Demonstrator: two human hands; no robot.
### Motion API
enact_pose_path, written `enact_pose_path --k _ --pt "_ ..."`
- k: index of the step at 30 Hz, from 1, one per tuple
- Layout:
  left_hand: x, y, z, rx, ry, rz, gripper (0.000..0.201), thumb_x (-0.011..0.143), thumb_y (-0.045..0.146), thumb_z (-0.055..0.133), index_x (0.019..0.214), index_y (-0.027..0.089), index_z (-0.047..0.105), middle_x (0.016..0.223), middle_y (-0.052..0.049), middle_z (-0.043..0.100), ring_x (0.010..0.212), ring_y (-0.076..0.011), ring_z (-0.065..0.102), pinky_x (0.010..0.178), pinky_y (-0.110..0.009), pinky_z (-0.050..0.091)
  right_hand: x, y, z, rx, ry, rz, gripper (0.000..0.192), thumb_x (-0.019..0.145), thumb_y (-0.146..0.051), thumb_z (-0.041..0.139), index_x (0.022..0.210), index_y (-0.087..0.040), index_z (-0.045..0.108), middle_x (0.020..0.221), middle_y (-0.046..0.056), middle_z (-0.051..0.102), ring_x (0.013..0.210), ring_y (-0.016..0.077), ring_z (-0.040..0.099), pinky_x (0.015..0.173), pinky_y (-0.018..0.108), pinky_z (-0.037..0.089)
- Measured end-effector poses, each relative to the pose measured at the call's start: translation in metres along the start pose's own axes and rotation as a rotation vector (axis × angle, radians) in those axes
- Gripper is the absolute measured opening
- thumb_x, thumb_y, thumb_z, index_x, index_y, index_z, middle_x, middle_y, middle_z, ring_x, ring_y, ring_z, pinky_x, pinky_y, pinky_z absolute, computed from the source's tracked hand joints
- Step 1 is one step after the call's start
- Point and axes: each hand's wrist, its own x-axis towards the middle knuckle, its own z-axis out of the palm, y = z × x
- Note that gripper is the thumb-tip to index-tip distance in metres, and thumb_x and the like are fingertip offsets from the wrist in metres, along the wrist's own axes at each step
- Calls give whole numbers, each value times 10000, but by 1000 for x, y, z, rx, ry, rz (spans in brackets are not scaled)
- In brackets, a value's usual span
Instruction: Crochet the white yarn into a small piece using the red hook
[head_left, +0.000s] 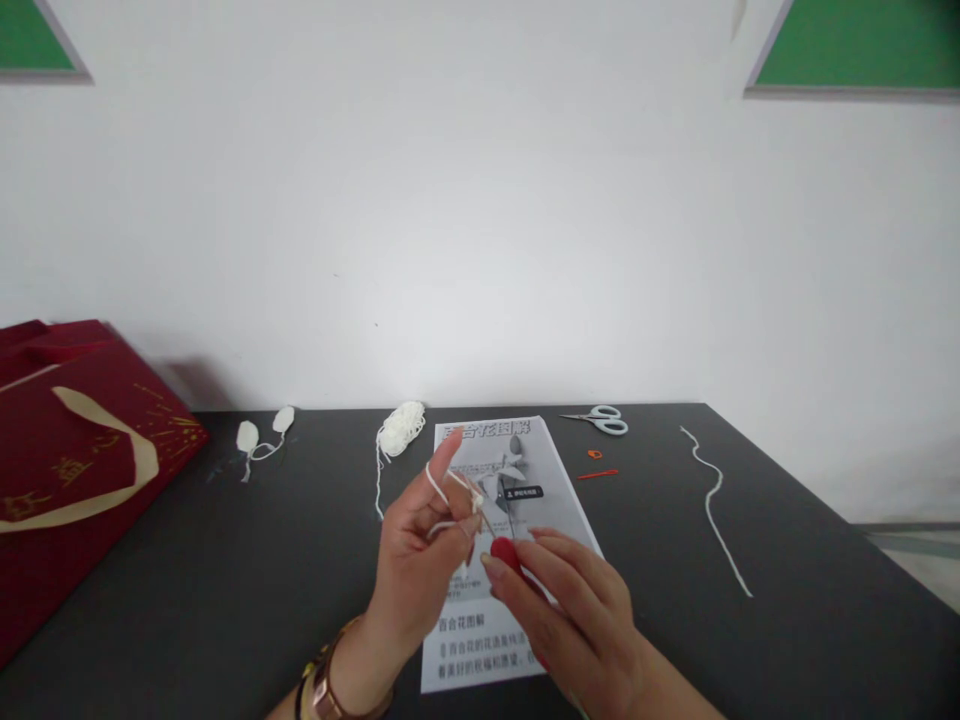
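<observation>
White yarn loops round the raised index finger of my left hand. Its thumb and other fingers pinch a small white crocheted piece. My right hand is closed on the red handle of a crochet hook. The hook's thin metal shaft points up and left to the white stitches; its tip is too small to make out. Beneath both hands lies a printed sheet with flower pictures and Chinese text. Behind my left hand rests a ball of white yarn, with a strand trailing toward me.
Scissors, an orange stitch marker and a red plastic needle lie right of the sheet. Farther right is a loose white yarn length. Two white crocheted petals sit at left, near a dark red gift bag.
</observation>
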Motion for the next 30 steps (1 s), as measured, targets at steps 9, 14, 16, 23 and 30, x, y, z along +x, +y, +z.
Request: enact_pose_path --k 9,14,16,23,30 --pt "10 1 -8 -40 -49 -105 596 668 53 672 1226 254 611 572 51 439 568 -98 392 545 -223 330 0 -1 4 358 149 274 445 806 -38 556 1217 -210 574 936 100 700 807 202 665 634 305 575" --pt "17 3 -11 -175 -131 -161 640 639 15 608 1256 187 587 518 47 424 585 -119 391 546 -234 299 6 1 -3 497 145 355 410 776 -6 567 1137 -196 613 895 96 690 757 191 646 607 301 552" --pt "19 3 -13 -195 -165 -207 641 619 13 593 1244 153 596 488 53 402 560 -118 368 533 -239 279 6 3 -5 585 151 456 359 792 -22 556 1092 -204 631 878 86 687 754 190 642 611 308 540" --pt "21 8 -13 -258 -173 -343 588 574 36 550 1148 105 663 409 69 317 509 -117 314 551 -262 293 6 12 -7 916 269 727 135 859 -182 571 908 -197 696 714 45 655 637 165 603 559 290 463" --pt "22 5 -14 -215 -214 -332 586 578 29 578 1154 100 658 427 63 370 521 -112 345 541 -253 303 8 20 -2 1200 360 997 142 831 -270 640 775 -168 722 637 21 654 533 110 585 503 225 453"
